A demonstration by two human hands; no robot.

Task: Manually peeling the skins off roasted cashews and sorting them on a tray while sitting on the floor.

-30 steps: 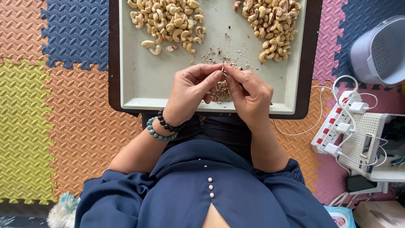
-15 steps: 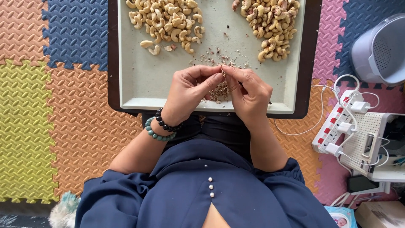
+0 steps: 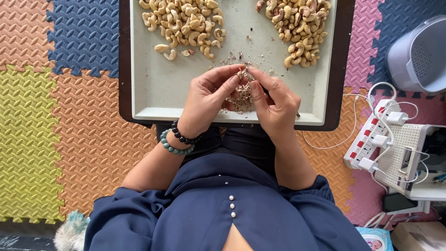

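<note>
Both hands meet over the near middle of the tray (image 3: 148, 100), fingertips pressed together around one small nut (image 3: 241, 73) that they pinch between them. The left hand (image 3: 209, 100) comes in from 7 o'clock, thumb and forefinger closed on the nut's left side; the right hand (image 3: 274, 102) comes in from 5 o'clock, thumb and forefinger closed on its right side, the other fingers curled under. Whether a blade sits in the right hand cannot be told. Directly below the nut, between the palms, lies a heap of brown husk (image 3: 241, 97), with loose flakes scattered on the tray toward 12 o'clock. A pale pile (image 3: 186, 21) of peeled nuts lies at 11 o'clock from the hands, and a browner pile (image 3: 299, 25) lies at 1 o'clock, both well apart from the fingers. Two bead bracelets (image 3: 179, 139), one dark and one green, circle the left wrist. A power strip (image 3: 371, 142) with white plugs sits on the foam mat (image 3: 69, 116) at 3 o'clock. Compared with half a second ago, the hands hold almost the same place over the husk heap; the fingertips have closed in slightly and the nut sits a touch higher above the heap, while both piles lie unchanged.
</note>
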